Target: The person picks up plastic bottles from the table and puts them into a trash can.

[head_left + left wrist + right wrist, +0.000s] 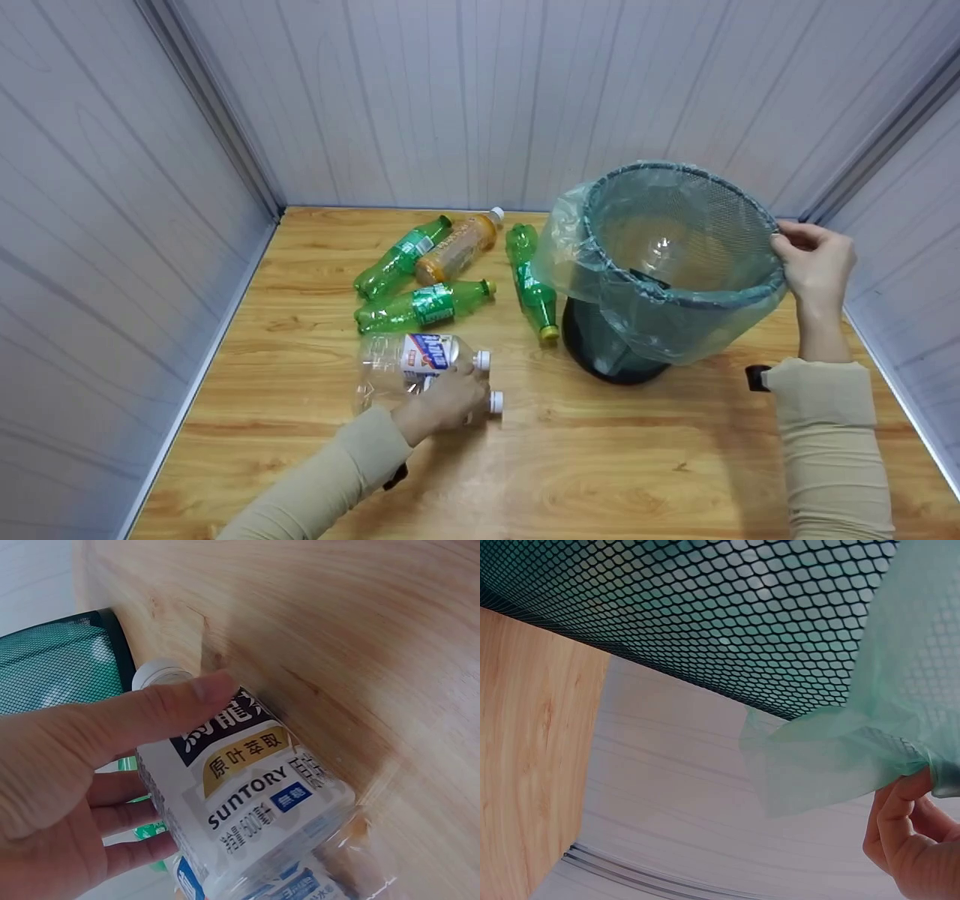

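My left hand (pixel 450 397) grips a clear plastic bottle with a white cap and a white Suntory label (pixel 247 772). In the left wrist view its thumb lies over the label, and the other fingers are on the far side. Right beside it on the table is another clear bottle (pixel 429 351) with a blue, red and white label. At the right, my right hand (pixel 817 259) pinches the rim of a dark mesh wastebasket (pixel 679 176). Over that rim folds a thin green bin bag (pixel 570 240); the fingers hold its edge in the right wrist view.
Two green bottles (pixel 401 259) (pixel 431 306) and an orange-labelled bottle (pixel 459 247) lie behind the clear ones. Another green bottle (pixel 534 285) lies close to the basket's left side. A clear bottle (pixel 661 253) shows inside the basket. Panelled walls (pixel 465 97) border the wooden table (pixel 600 465).
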The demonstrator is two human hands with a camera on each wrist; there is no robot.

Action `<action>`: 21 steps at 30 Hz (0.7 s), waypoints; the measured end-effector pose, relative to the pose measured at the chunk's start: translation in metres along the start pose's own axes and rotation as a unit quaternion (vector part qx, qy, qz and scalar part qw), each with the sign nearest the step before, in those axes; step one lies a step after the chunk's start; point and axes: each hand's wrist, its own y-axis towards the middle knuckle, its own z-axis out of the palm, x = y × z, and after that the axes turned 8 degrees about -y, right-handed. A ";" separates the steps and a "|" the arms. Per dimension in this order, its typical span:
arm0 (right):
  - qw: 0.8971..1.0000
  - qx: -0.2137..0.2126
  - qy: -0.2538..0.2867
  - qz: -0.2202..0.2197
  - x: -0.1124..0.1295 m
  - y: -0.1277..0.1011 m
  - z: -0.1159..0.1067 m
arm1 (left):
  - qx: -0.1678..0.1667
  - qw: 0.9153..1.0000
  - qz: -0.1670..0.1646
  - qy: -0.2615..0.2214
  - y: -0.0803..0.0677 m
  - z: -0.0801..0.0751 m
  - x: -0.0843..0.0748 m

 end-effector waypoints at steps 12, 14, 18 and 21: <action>1.000 -0.003 0.030 0.001 -0.001 0.001 0.000 | 0.033 0.999 -0.028 -0.030 -0.001 -0.004 -0.002; 0.999 -0.001 0.034 0.004 -0.001 0.001 0.000 | 0.038 0.998 -0.032 -0.042 -0.001 -0.005 -0.001; 1.000 0.001 0.026 0.005 0.000 0.000 -0.001 | 0.047 0.995 -0.050 -0.077 -0.001 -0.009 0.001; 1.000 0.001 0.011 0.003 0.000 0.000 0.000 | 0.051 0.993 -0.059 -0.091 0.000 -0.013 0.002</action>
